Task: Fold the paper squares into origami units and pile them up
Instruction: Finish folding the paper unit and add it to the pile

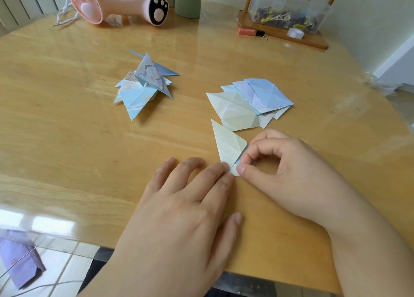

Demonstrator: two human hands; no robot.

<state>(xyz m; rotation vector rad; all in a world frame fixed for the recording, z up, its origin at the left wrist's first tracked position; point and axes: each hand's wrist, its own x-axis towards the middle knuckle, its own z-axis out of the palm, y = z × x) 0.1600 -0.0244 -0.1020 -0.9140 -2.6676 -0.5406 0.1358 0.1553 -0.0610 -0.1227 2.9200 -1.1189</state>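
Note:
A cream paper piece (227, 145), folded to a long pointed shape, lies on the wooden table (78, 122) near the front. My left hand (186, 209) lies flat, its fingertips pressing the piece's lower corner. My right hand (286, 173) curls its thumb and forefinger onto the piece's right edge, pinching a blue flap there. A pile of folded origami units (143, 84) sits left of centre. To the right, a fanned stack of creased paper squares (251, 102) in cream, lilac and blue lies flat.
A pink paw-print fan (116, 3) and a green cup (187, 5) stand at the back. A wooden stand with a clear box (289, 7), a tape roll (295, 33) and a pink lighter-like item (249, 31) sits back right. The table's front edge runs below my hands.

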